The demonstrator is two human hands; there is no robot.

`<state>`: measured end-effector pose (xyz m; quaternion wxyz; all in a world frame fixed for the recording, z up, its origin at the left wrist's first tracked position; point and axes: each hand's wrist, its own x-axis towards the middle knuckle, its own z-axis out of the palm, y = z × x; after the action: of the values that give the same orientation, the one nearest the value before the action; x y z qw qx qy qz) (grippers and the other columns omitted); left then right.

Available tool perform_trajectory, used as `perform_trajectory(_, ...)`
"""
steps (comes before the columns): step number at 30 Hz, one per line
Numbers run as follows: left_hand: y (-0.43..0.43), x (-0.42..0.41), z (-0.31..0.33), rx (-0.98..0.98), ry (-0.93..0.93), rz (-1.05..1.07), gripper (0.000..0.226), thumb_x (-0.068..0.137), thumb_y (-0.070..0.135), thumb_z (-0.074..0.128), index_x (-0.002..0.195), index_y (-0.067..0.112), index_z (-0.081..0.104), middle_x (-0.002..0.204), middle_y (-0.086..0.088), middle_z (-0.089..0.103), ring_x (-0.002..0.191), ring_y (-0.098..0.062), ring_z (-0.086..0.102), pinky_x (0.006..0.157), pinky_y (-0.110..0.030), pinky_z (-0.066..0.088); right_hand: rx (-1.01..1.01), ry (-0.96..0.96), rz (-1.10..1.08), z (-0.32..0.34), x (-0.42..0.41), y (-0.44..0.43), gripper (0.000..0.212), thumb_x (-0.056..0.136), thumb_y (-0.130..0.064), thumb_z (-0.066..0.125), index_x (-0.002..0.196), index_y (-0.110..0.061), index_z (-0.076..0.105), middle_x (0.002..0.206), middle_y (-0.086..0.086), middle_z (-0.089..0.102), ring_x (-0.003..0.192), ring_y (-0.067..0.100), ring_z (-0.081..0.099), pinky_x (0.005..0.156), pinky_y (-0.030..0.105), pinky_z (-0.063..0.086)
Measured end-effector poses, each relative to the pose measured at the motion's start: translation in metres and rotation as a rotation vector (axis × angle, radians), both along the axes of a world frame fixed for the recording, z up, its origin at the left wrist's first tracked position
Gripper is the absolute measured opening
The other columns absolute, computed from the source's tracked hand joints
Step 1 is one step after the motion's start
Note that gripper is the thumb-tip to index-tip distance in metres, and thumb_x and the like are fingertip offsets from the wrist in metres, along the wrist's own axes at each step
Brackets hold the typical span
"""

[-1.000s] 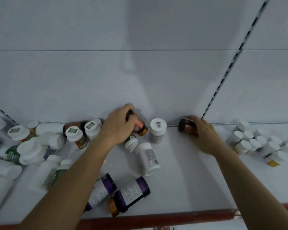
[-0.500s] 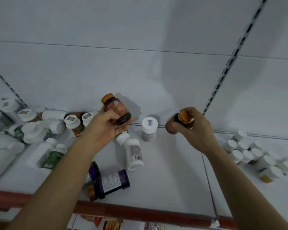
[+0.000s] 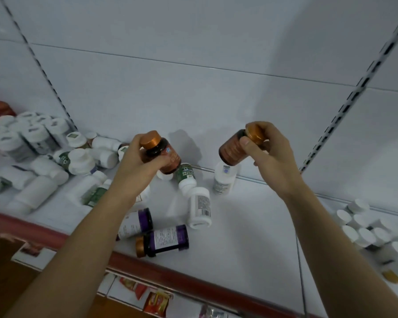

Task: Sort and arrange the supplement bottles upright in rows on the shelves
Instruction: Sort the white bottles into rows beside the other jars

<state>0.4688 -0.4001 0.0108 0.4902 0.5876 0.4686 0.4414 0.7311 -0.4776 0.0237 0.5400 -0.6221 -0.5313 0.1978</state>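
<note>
While left hand (image 3: 139, 167) and right hand (image 3: 270, 157) are gripping matching amber bottles (image 3: 162, 154) above shelf (image 3: 246, 226), sorting is proceeding; next probably standing both upright together.

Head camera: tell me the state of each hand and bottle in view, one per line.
left hand, grips the left amber bottle.
left amber bottle, capped, tilted, off the shelf.
right hand, grips the right amber bottle.
right amber bottle, capped, tilted, off the shelf.
purple-label bottle, capped, lying on its side.
barcode bottle, lying on its side.
back-wall white bottle, standing upright.
white-capped bottles at right, upright, clustered.
</note>
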Motion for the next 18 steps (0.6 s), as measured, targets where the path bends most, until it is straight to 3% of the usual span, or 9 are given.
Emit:
perform_trajectory(4, -0.001, -0.003, 0.0, 0.081, 0.11, -0.053, 0.04, 0.082, 0.022, 0.083, 0.11, 0.038, 0.06, 0.108, 0.015, 0.068, 0.101, -0.005, 0.066, 0.087, -0.024, 0.052, 0.033, -0.048, -0.124, -0.001, -0.004, 0.009, 0.03, 0.09, -0.024, 0.073, 0.115, -0.024, 0.058, 0.104, -0.02, 0.061, 0.083, -0.006, 0.059, 0.072, 0.008, 0.045)
perform_trajectory(8, -0.006, 0.052, 0.016, 0.225, 0.176, -0.317, 0.044, 0.08, 0.027, 0.084, 0.114, 0.035, 0.057, 0.105, 0.02, 0.065, 0.1, -0.007, 0.067, 0.084, -0.025, 0.054, -0.039, -0.072, -0.415, -0.02, 0.008, -0.012, 0.035, 0.082, -0.027, 0.079, 0.109, -0.026, 0.058, 0.1, -0.014, 0.063, 0.083, 0.003, 0.06, 0.065, 0.001, 0.039)
perform_trajectory(10, -0.007, 0.094, 0.021, 0.363, 0.294, -0.433, 0.048, 0.079, 0.03, 0.083, 0.115, 0.031, 0.052, 0.107, 0.017, 0.063, 0.097, -0.01, 0.065, 0.082, -0.026, 0.052, -0.103, -0.142, -0.49, -0.031, 0.026, -0.029, 0.035, 0.08, -0.026, 0.08, 0.107, -0.025, 0.057, 0.101, -0.006, 0.062, 0.083, 0.012, 0.058, 0.068, 0.008, 0.039)
perform_trajectory(13, -0.002, 0.149, 0.009, 0.57, 0.625, -0.562, 0.048, 0.077, 0.035, 0.079, 0.11, 0.023, 0.047, 0.103, 0.001, 0.062, 0.091, -0.023, 0.061, 0.077, -0.039, 0.053, -0.303, -0.323, -0.526, -0.043, 0.055, -0.05, 0.039, 0.081, -0.023, 0.077, 0.116, -0.018, 0.061, 0.104, 0.001, 0.061, 0.093, 0.026, 0.058, 0.078, 0.031, 0.041)
perform_trajectory(16, 0.005, 0.181, -0.02, 0.673, 0.905, -0.611, 0.049, 0.079, 0.035, 0.078, 0.11, 0.014, 0.047, 0.108, -0.01, 0.059, 0.095, -0.032, 0.061, 0.078, -0.043, 0.054, -0.453, -0.29, -0.525, -0.052, 0.07, -0.066, 0.037, 0.086, -0.024, 0.073, 0.121, -0.02, 0.063, 0.109, 0.003, 0.065, 0.094, 0.025, 0.06, 0.077, 0.029, 0.04)
perform_trajectory(18, 0.007, 0.191, -0.033, 0.711, 0.953, -0.608, 0.052, 0.078, 0.036, 0.079, 0.113, 0.012, 0.049, 0.109, -0.013, 0.06, 0.095, -0.034, 0.062, 0.078, -0.043, 0.054, -0.459, -0.267, -0.529, -0.059, 0.072, -0.069, 0.035, 0.087, -0.021, 0.073, 0.121, -0.02, 0.063, 0.111, 0.002, 0.067, 0.092, 0.022, 0.061, 0.076, 0.027, 0.038)
